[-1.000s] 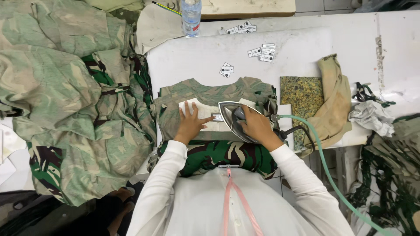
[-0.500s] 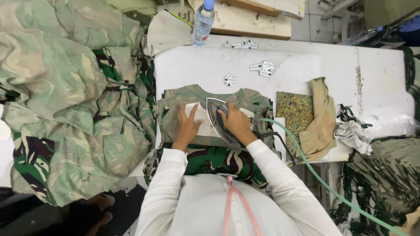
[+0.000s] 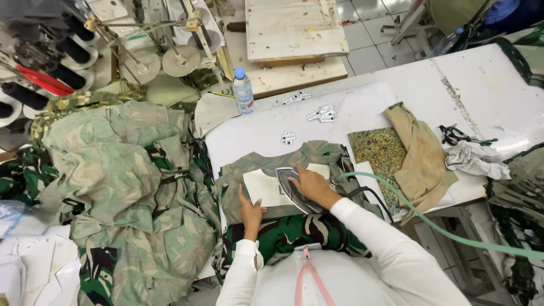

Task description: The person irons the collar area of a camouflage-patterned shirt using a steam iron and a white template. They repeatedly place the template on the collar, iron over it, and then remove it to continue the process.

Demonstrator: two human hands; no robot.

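Camouflage fabric, a green-patterned garment piece (image 3: 317,156), is lying flat on the white pressing table (image 3: 362,105) in front of the person. Resting on it is a steam iron (image 3: 290,188), its long axis running diagonally, its pointed nose aiming up and left, away from the person. The right hand (image 3: 310,184) is wrapping its fingers around the iron's handle, hiding most of the top. The left hand (image 3: 250,209) is lying flat with fingers together, pressing down a white paper piece (image 3: 262,188) just beside the iron. A pale green hose (image 3: 430,224) is trailing from the iron off the right edge. A heap of camouflage garments (image 3: 124,187) is filling the left side. A plastic water bottle (image 3: 243,90) is standing upright at the table's far edge, contents hard to make out.
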